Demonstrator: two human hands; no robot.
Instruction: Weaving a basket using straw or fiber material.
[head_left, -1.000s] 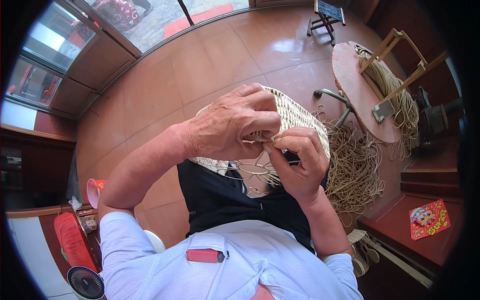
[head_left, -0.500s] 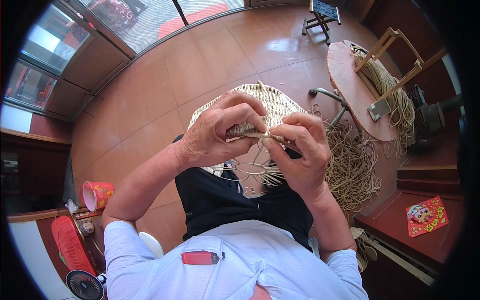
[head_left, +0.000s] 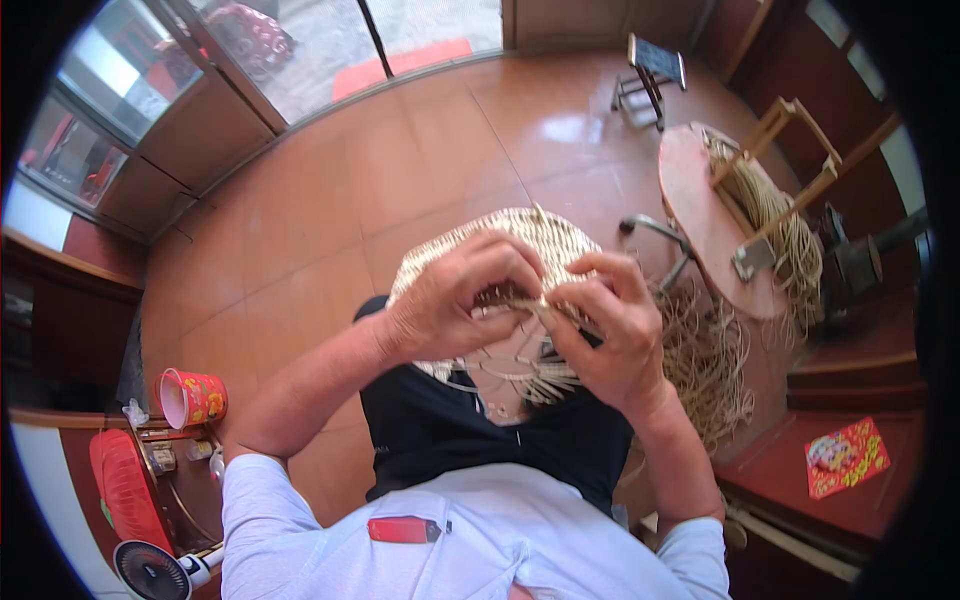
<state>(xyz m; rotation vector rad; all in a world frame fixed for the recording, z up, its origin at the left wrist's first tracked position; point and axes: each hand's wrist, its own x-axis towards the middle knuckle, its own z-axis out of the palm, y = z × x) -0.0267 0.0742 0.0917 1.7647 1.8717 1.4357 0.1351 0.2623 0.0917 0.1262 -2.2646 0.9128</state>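
A round basket-like piece woven from pale cord point(head_left: 520, 228) rests over my lap, its far side curving up beyond my hands. My left hand point(head_left: 468, 290) is closed on the near edge of the weave, thumb below and fingers above. Opposite it, my right hand point(head_left: 612, 318) pinches with thumb and forefinger at the same spot, where a short bit of cord shows between the fingertips. Below the hands, thin pale strands point(head_left: 545, 388) fan out from the piece, blurred. My fingers hide part of the edge.
Loose cord point(head_left: 705, 360) lies heaped on the floor at my right. Beyond it a pink oval board point(head_left: 685, 190) carries a wooden frame point(head_left: 790, 120) and bundled cord. A folding stool point(head_left: 655, 70) stands far right. A red paper tub point(head_left: 192, 398) and a fan point(head_left: 152, 570) are at left.
The view has tilted and blurred, so the room sits lower in it. Both hands keep their pinch at the woven edge, with only slight finger movement.
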